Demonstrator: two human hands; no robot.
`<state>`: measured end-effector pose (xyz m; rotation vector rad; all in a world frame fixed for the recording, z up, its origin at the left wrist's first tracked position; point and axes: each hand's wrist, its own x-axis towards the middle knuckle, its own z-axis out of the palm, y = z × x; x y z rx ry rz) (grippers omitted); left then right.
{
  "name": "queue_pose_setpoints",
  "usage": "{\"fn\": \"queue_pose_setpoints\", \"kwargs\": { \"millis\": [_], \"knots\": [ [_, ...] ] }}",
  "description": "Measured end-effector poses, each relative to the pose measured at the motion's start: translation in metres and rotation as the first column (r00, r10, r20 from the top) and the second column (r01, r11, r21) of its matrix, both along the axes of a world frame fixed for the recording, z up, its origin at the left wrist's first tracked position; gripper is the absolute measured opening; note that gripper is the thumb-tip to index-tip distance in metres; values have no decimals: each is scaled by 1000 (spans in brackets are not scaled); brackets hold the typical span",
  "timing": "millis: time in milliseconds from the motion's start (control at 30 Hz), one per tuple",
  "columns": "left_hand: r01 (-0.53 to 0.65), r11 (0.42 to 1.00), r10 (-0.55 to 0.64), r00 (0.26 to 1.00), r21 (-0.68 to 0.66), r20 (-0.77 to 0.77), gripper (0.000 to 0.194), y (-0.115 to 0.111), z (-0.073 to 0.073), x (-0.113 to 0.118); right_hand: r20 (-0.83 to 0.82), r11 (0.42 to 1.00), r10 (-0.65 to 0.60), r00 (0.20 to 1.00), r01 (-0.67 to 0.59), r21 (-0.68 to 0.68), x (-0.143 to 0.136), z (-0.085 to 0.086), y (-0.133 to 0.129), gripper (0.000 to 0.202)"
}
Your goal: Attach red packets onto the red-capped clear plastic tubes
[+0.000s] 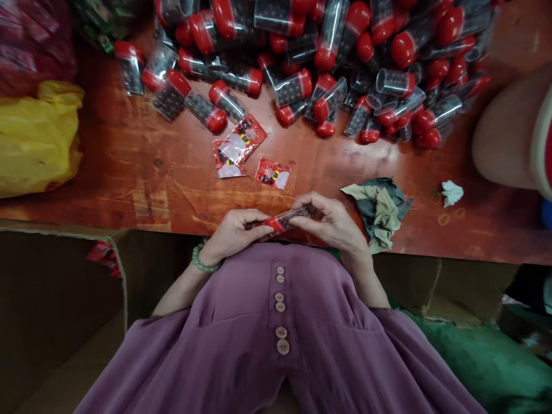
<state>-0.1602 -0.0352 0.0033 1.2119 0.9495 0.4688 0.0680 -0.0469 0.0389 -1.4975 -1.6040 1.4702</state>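
The left hand (235,233) and the right hand (330,221) are meeting at the near edge of the counter (129,172), a worn reddish wooden surface with a glossy, scuffed finish. Both hands are gripping one clear plastic tube (280,221), the left closing around its red-capped end, the right pinching the transparent end between curled fingertips; the tube is lying roughly level, just above the person's lap. A string of pale green beads (202,261) is circling the left wrist. On the counter beyond the hands, three flat red foil sachets (241,144) are lying, two overlapping and one just beside them. Farther back, a heap of similar tubes (328,57) is spreading across the counter, each a clear cylinder with a rounded red cap and dark, beaded contents. To the right of the hands, a crumpled grey-green cloth (379,207) is resting at the counter's edge, with a small wad of white paper (451,191) near it. A soft yellow plastic bag (38,138) is slumping at the far left. The person is wearing a mauve buttoned garment (280,345).
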Motion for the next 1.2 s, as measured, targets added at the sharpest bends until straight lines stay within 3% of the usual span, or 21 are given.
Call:
{"fn": "queue_pose_setpoints", "kwargs": {
  "millis": [267,433,567,667,800,900,1000,1100,1200],
  "knots": [
    [-31,999,31,999,-17,11,18,0,-3,4,-41,999,18,999,-20,-43,5,-2,5,15],
    [8,999,-7,1000,-34,24,16,0,-2,6,-15,989,150,989,-150,-7,6,3,12,13],
    [37,999,-35,997,-38,65,14,1,-1,9,-42,969,225,973,-228,-90,7,6,20,18],
    [22,999,-20,999,-49,35,15,0,-5,10,-67,969,208,976,-215,-123,7,1,23,18],
    [-8,986,15,999,-166,40,22,2,-11,9,-104,976,162,981,-175,-131,3,-10,25,17],
    [-46,967,67,995,-249,76,33,6,-11,8,-206,976,-16,978,-29,-214,-1,-17,25,22],
    [-6,947,49,991,-320,128,40,13,-9,7,-270,959,-133,954,55,-278,-3,-20,24,31],
    [68,934,-34,994,-352,102,35,18,-8,7,-287,957,-130,949,44,-286,-5,-21,24,33],
    [47,927,-16,996,-373,85,31,18,-8,10,-252,966,-124,960,58,-253,-8,-20,21,30]
  ]
}}
